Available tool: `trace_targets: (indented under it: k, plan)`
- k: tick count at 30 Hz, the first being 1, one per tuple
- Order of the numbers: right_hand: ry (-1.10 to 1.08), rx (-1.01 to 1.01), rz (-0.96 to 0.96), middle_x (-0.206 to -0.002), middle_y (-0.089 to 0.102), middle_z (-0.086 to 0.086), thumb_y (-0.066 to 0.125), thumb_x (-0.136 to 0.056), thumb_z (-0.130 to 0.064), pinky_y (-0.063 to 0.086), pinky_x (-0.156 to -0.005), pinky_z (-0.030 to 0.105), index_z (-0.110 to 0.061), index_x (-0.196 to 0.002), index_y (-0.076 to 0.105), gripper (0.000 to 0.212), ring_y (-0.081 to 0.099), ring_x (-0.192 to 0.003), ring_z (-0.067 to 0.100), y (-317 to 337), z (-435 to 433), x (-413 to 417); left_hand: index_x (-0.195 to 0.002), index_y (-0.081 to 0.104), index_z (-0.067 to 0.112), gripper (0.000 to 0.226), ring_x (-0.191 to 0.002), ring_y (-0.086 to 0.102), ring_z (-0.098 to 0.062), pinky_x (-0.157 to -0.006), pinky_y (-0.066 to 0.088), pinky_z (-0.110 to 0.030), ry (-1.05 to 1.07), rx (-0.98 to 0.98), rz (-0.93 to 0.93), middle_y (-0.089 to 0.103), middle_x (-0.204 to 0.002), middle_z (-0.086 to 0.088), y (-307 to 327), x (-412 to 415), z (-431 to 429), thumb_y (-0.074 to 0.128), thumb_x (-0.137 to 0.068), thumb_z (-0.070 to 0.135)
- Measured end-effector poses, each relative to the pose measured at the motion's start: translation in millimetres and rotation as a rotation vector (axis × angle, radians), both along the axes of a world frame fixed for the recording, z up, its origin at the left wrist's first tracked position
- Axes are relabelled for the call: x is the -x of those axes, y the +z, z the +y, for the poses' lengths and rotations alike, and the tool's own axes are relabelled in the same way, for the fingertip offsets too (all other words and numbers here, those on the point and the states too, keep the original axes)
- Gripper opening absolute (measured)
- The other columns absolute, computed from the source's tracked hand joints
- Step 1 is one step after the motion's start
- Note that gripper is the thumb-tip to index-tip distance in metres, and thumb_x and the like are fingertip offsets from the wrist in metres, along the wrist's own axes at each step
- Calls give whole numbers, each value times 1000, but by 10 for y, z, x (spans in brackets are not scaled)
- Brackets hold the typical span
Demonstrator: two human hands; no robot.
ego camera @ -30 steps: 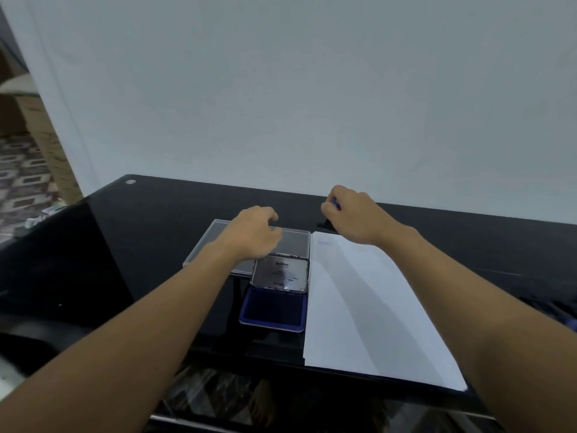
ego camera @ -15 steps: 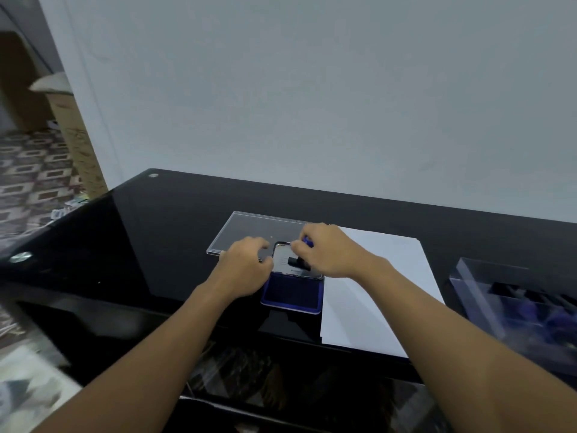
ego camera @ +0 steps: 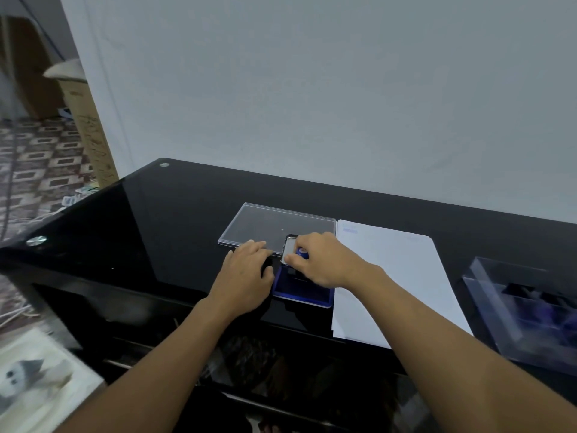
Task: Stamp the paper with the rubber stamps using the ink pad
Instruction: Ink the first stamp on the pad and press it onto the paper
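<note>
We find the rubber stamp (ego camera: 301,253) standing upright on the open ink pad (ego camera: 299,296), which lies mid-worktop (ego camera: 156,232) with its hinged lid (ego camera: 288,245) folded back toward 12 o'clock. The right hand (ego camera: 326,260) pinches the stamp's blue knob between thumb and fingertips from above. The stamp's black base looks seated on the inked surface, though the hand hides most of the contact. The left hand (ego camera: 246,276) lies at 9 o'clock of the ink pad, fingers relaxed and flat on the worktop, holding nothing. Its thumb side is just beside the pad's left edge, and we cannot tell whether it touches. The governing relation for the next move is this: the paper (ego camera: 393,276) lies at 3 o'clock of the ink pad, just beside it, with its long axis running from 6 to 12 o'clock. The right hand is the nearer hand to the sheet and holds the stamp, so we judge that a lift and a short travel toward 3 o'clock are called for. One faint blue imprint (ego camera: 350,231) occupies the sheet's 11 o'clock corner; the rest appears unmarked. A clear plastic lid (ego camera: 274,226) lies at 11 o'clock of the pad, and a clear storage box (ego camera: 518,310) stands beyond the paper at 3 o'clock.
</note>
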State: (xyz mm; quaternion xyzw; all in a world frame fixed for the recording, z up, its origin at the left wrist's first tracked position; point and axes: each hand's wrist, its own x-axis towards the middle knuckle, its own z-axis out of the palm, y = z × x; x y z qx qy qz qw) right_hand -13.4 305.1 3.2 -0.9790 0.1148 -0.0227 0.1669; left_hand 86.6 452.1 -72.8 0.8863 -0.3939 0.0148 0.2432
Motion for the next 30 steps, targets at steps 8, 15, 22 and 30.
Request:
trace_targets:
  k: [8, 15, 22, 30]
  plan:
    - [-5, 25, -10, -81, 52, -1, 46, -103, -39, 39, -67, 31, -26, -73, 40, 33, 52, -75, 19, -86, 44, -13, -148, 44, 20, 46, -152, 15, -13, -124, 16, -41, 10, 15, -11, 31, -161, 5, -90, 9, 38, 42, -103, 30]
    - [16, 44, -28, -87, 59, 4, 39, -105, -32, 41, -67, 33, -18, -86, 46, 25, 53, -73, 20, -129, 88, 5, -149, 42, 20, 48, -152, 15, -13, -124, 16, -40, 19, 9, -27, 30, -162, 5, -98, 24, 47, 40, -103, 32]
    - [68, 151, -10, -105, 65, 16, 34, -107, -29, 41, -73, 36, -10, -103, 48, 24, 59, -92, 32, -171, 96, 21, -148, 44, 20, 48, -153, 14, -13, -125, 15, -38, 28, 24, -31, 32, -161, 6, -100, 26, 45, 42, -102, 32]
    - [57, 127, -9, -95, 63, 15, 32, -108, -30, 35, -68, 35, -16, -96, 36, 19, 49, -76, 25, -187, 120, 42, -149, 44, 20, 48, -153, 14, -13, -125, 14, -36, 38, 25, -34, 31, -161, 6, -88, 44, 40, 41, -103, 32]
